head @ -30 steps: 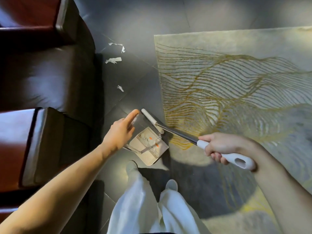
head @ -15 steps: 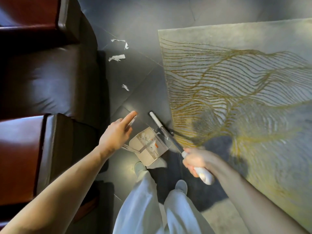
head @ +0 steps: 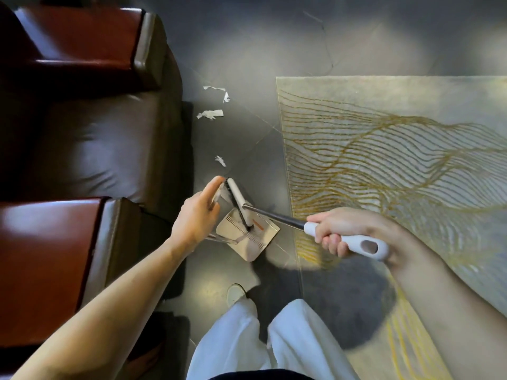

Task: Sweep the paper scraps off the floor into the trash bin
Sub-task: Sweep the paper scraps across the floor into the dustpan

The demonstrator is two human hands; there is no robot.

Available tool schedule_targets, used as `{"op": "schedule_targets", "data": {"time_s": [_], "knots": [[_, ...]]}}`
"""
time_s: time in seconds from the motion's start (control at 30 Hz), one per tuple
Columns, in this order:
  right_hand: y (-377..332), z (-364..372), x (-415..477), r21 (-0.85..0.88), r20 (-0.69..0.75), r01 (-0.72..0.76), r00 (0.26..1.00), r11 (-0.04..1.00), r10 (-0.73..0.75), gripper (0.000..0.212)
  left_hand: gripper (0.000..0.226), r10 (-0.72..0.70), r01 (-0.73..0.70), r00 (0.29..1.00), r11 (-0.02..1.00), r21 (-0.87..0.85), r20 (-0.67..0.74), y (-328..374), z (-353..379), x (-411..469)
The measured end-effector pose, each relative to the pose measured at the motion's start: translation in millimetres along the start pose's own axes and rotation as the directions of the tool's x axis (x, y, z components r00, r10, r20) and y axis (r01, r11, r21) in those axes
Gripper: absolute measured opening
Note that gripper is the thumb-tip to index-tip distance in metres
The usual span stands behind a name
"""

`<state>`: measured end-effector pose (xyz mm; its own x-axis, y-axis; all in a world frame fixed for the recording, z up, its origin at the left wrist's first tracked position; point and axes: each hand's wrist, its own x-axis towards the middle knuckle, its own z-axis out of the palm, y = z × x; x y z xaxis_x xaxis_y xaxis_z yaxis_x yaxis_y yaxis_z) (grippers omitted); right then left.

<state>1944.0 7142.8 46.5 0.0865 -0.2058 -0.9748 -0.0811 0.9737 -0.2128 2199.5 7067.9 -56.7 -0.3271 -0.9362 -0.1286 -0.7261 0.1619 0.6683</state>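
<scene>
Single view, head-worn, wide-angle. Aimed steeply down at dark tiled floor (head: 247, 45). Forearms entering from both bottom corners; left hand (head: 196, 216) and right hand (head: 341, 229) near frame centre, close to lens. Wearer's white trouser legs (head: 247, 341) at bottom edge. Leather sofa (head: 82, 138) along left side, patterned rug (head: 397, 160) filling right.

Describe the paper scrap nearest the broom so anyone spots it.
Look at the dark floor strip between the leather sofa and the gold-lined rug. The target scrap lies there just beyond the broom. It is the smallest and frayed, set apart below two longer strips.
</scene>
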Motion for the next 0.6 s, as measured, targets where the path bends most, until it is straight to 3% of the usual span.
{"op": "schedule_targets", "data": {"time_s": [0.17, 0.27, 0.6], "knots": [[-48, -4, 0, -0.047, -0.065, 0.189, 0.979, 0.981, -0.192, 0.052, 0.052, -0.086, 0.065, 0.987, 0.986, -0.154, -0.135, -3, -18, 34], [-90, -15, 18, -0.088, -0.089, 0.240, 0.965, 0.967, -0.247, 0.054, 0.054, -0.113, 0.083, 0.973, 0.984, -0.155, -0.200, -9, -26, 63], [-284, -75, 131, -0.376, -0.054, 0.248, 0.956, 0.893, -0.288, 0.070, 0.055, -0.380, 0.300, 0.841, 0.920, -0.252, -0.384, -42, -37, 198]]}}
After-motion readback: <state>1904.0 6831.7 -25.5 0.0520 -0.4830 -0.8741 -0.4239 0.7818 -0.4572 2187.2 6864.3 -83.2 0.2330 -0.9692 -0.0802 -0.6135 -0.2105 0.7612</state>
